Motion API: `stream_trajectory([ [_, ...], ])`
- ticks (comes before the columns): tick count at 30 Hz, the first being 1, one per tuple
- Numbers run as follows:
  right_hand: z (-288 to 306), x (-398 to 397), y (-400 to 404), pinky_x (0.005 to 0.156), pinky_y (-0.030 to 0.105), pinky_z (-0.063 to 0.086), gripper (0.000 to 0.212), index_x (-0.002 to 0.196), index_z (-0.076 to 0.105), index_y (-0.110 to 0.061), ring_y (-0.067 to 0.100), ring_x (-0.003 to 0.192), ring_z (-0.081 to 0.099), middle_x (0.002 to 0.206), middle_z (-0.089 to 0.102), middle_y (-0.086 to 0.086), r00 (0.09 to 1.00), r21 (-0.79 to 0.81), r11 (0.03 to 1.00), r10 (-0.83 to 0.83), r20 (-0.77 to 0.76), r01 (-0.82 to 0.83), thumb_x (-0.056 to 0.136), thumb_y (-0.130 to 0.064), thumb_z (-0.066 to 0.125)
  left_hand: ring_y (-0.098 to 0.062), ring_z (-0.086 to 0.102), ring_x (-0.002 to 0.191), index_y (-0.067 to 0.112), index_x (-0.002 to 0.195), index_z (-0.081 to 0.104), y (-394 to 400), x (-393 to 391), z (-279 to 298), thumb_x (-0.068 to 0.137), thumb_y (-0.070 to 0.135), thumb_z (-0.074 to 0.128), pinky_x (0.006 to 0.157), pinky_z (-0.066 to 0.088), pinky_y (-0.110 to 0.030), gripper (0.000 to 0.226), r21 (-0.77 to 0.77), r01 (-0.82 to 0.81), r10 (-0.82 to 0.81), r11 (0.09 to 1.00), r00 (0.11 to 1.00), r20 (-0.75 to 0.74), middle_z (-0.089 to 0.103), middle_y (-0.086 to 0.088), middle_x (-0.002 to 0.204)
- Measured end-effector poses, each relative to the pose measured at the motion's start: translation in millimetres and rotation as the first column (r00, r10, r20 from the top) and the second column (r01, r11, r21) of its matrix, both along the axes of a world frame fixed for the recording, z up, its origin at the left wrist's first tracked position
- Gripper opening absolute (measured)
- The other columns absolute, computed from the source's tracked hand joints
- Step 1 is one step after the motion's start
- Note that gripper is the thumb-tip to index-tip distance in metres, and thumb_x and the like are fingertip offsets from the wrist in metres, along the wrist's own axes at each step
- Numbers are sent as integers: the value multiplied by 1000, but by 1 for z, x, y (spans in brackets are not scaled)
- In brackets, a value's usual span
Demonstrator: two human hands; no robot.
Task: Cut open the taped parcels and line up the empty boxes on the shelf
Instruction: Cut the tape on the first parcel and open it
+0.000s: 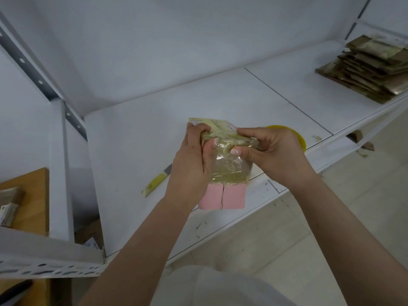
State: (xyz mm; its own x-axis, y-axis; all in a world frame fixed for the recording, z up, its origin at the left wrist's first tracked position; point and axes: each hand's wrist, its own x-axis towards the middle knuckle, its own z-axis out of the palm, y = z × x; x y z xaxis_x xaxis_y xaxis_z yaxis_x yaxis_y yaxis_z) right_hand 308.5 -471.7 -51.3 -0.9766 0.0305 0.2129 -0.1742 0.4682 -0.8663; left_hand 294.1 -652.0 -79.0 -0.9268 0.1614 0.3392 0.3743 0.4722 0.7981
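A pink box wrapped in clear yellowish tape is held upright above the white shelf. My left hand grips its left side, thumb on the taped front. My right hand grips the top right edge, thumb pressed on the tape. The bottom flaps show a split down the middle. A yellow-handled knife lies on the shelf just left of the box, touched by neither hand.
A yellow round object sits behind my right hand. Several flattened brown cardboard boxes are stacked at the shelf's far right. A wooden surface with a brush lies at the left, beyond the shelf post. Tape scraps litter the floor.
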Motion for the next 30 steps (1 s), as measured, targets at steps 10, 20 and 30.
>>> stream_trajectory([
  [10,-1,4,6,88,24,54,55,131,60,-21,7,90,72,102,75,-7,999,-324,946,-27,20,32,89,-51,41,-6,58,66,21,118,51,-15,-1,18,98,51,28,56,46,-20,43,86,-119,118,989,993,15,62,3,79],
  [20,-1,10,-25,76,3,45,60,140,48,-21,-18,91,61,87,65,-39,999,-408,913,-1,40,17,96,-48,17,-14,59,68,20,114,54,-5,10,32,98,44,28,58,48,-30,38,156,-91,86,984,996,39,65,-11,79],
  [30,0,12,-28,76,26,48,57,133,55,-11,3,78,57,88,64,-4,966,6,978,-203,-162,206,99,-43,24,2,56,59,18,118,52,2,15,30,98,45,28,49,37,-10,41,115,-98,98,989,995,3,55,11,65],
])
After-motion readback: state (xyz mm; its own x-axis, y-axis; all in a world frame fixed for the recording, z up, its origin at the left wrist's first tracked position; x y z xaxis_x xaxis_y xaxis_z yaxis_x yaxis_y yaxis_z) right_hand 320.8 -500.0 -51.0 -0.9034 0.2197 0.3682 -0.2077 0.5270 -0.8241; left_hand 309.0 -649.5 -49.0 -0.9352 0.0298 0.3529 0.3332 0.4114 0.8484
